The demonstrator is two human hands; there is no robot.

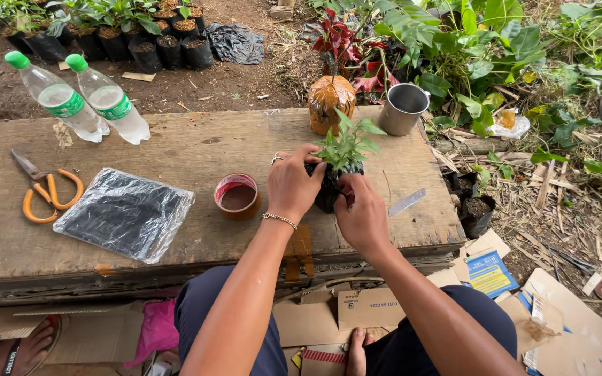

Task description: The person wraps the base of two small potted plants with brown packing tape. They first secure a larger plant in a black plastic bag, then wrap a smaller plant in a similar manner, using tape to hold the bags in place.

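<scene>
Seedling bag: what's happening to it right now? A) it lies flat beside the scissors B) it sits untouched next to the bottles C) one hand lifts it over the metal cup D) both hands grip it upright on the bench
D: the left hand and right hand clasp the black seedling bag from either side, standing upright on the bench with its green plant up.

On the bench (pixel 175 150), the scissors (pixel 47 191) lie left of the plastic bags (pixel 125 212); the tape roll (pixel 237 197) sits between those and the potted seedling (pixel 339 167).
</scene>
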